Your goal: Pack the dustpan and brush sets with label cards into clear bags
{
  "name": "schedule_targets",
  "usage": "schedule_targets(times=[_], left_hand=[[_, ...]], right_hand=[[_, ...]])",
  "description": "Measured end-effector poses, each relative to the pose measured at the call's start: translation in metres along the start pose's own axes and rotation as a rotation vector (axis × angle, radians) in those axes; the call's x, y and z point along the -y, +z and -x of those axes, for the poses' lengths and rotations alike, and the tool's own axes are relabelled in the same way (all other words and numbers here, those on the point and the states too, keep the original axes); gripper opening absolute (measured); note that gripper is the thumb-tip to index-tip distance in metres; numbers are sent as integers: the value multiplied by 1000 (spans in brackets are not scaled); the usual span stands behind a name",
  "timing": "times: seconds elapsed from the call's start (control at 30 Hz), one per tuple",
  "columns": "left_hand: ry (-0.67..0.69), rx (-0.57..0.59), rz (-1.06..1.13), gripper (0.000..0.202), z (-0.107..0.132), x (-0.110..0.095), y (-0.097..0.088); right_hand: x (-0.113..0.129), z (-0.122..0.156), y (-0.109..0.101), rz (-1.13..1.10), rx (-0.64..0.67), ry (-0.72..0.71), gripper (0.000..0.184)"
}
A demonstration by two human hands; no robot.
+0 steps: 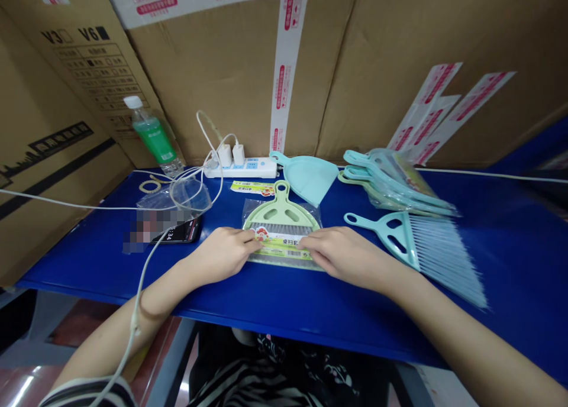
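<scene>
A light green dustpan and brush set (281, 210) lies in front of me on clear plastic, its handle pointing away. Grey bristles show above a yellow-green and white paper label (284, 248) stretched across the set. My left hand (228, 252) has its fingers closed on the label's left end. At the right end, my right hand (344, 252) pinches the same label with bent fingers. Both hands rest low, close to the table. Just behind the set is another printed label strip (252, 187). To the right lies a loose blue brush (402, 238) with pale bristles.
A blue dustpan (310, 175) lies behind the set, and bagged dustpans (394, 182) are stacked at the back right. A power strip (255, 168), white cables, a bottle (155, 138) and a phone (184, 231) occupy the left. Cardboard (213, 76) walls the blue table (266, 300).
</scene>
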State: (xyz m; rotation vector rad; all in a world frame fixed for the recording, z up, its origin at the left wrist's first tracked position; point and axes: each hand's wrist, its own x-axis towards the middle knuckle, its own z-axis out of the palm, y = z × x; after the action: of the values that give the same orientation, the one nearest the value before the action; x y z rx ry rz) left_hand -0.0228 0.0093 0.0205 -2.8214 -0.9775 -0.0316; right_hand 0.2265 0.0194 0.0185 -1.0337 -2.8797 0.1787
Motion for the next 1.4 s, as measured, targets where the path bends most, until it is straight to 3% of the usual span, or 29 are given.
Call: schedule_targets(times=[0.27,0.6,0.77,1.4], left_hand=[[8,-6,-49,27,-1,-2,6],[37,16,-67,40,-3,-4,3],[38,39,-50,49,-2,-3,4],[35,2,-17,43,-1,-3,4]], right_hand=[[-1,0,-1,22,-7,11,23],[-2,-2,0,90,-37,-47,24],[-1,-2,4,71,-57,-93,36],[-8,2,-4,62,23,4,34]])
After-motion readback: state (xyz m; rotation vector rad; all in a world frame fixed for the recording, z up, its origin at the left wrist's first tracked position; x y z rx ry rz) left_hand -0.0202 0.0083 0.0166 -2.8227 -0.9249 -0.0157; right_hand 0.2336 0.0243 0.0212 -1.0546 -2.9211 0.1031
